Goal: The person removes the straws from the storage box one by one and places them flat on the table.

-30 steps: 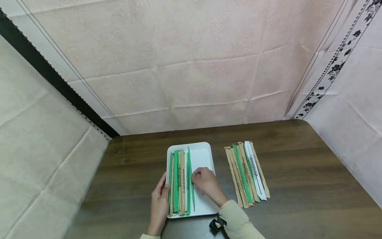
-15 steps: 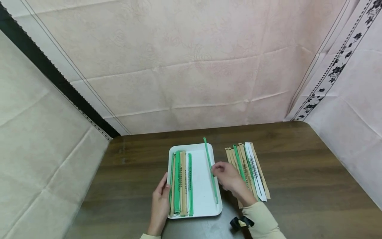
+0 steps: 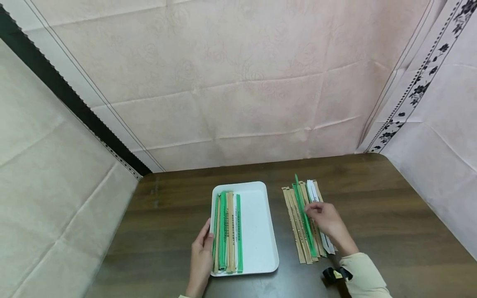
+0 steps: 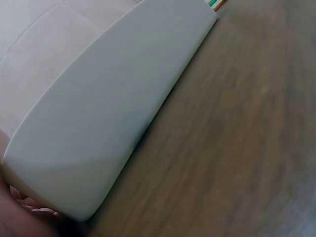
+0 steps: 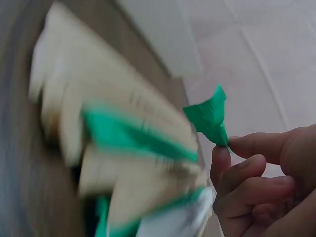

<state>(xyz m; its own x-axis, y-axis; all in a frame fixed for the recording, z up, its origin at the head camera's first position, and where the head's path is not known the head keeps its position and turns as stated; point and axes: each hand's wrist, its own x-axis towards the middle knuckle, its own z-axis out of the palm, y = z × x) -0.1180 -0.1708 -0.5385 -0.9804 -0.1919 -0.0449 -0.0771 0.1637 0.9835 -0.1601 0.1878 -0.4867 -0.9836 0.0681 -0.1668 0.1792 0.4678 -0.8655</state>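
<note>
In the head view my left hand (image 3: 201, 258) grips the left rim of a white tray (image 3: 258, 231), its thumb at the edge. The left wrist view shows the tray's outer wall (image 4: 113, 98), with part of the hand at its lower corner. A row of slim paper-wrapped sticks (image 3: 222, 231) in green, tan and white lies in the tray's left half. My right hand (image 3: 329, 221) is over a second group of wrapped sticks (image 3: 292, 223) on the table. Between thumb and index finger it pinches a green wrapped stick (image 5: 210, 116), seen end-on in the right wrist view.
The dark wooden table (image 3: 179, 231) bears the tray and, to its right, the loose group. Pale cloth walls (image 3: 238, 103) stand behind and at both sides. A black strap (image 3: 337, 274) sits by my right sleeve.
My right hand has carried the green wrapped stick out of the tray, rightward to the group on the table. My left hand has stayed at the tray, which has shifted slightly right.
</note>
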